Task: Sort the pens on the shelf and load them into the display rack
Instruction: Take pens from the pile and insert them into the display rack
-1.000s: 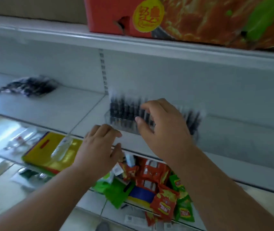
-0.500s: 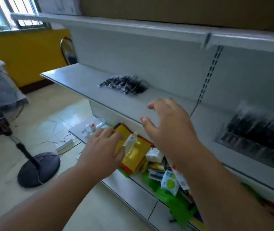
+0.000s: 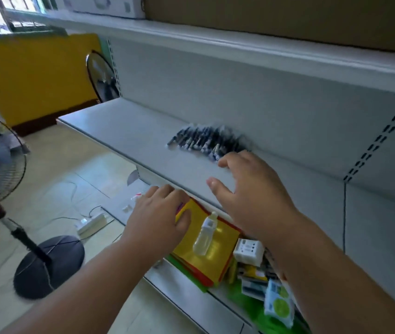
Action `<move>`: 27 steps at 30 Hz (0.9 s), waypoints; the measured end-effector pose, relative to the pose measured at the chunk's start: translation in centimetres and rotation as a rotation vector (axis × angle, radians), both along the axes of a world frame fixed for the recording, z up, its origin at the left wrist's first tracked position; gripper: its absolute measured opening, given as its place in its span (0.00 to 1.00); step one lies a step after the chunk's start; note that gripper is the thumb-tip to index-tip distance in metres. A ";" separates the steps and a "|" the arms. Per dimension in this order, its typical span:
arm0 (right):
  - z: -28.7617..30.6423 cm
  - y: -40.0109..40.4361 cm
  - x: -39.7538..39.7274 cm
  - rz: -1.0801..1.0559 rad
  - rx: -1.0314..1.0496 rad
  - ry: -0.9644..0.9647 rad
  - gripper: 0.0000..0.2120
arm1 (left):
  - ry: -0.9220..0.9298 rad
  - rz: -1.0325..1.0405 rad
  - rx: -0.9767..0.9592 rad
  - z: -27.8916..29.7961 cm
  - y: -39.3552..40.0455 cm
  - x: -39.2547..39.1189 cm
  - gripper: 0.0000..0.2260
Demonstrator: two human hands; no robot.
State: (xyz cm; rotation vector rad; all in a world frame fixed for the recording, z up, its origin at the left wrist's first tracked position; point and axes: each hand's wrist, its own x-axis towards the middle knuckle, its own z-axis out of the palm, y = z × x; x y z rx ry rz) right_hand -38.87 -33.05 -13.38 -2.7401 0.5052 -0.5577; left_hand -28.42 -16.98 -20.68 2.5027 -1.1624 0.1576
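A loose heap of dark pens lies on the grey shelf, close to its back panel. My right hand hovers over the shelf just in front and to the right of the heap, fingers spread and empty, fingertips almost at the nearest pens. My left hand is lower, in front of the shelf's edge, fingers loosely bent, holding nothing. The display rack is out of view.
On the lower shelf lie yellow card packs with a small clear bottle on them, a white box and several packets. A standing fan and a power strip are on the floor at left.
My view has swung left, from the pen-filled rack to the heap of loose pens. My right hand has left the rack and moved to the heap; my left hand came along, empty.
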 end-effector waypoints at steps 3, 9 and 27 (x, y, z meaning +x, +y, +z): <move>0.1 -1.4 4.2 0.016 0.019 0.004 0.17 | 0.009 0.013 -0.012 0.5 -0.8 3.3 0.14; 0.4 -2.0 11.2 0.034 -0.017 0.008 0.15 | 0.079 0.091 -0.099 0.7 -1.9 10.2 0.13; -2.5 -1.6 20.4 -0.474 0.046 -0.080 0.14 | 0.111 -0.189 0.171 -0.9 -13.9 29.5 0.20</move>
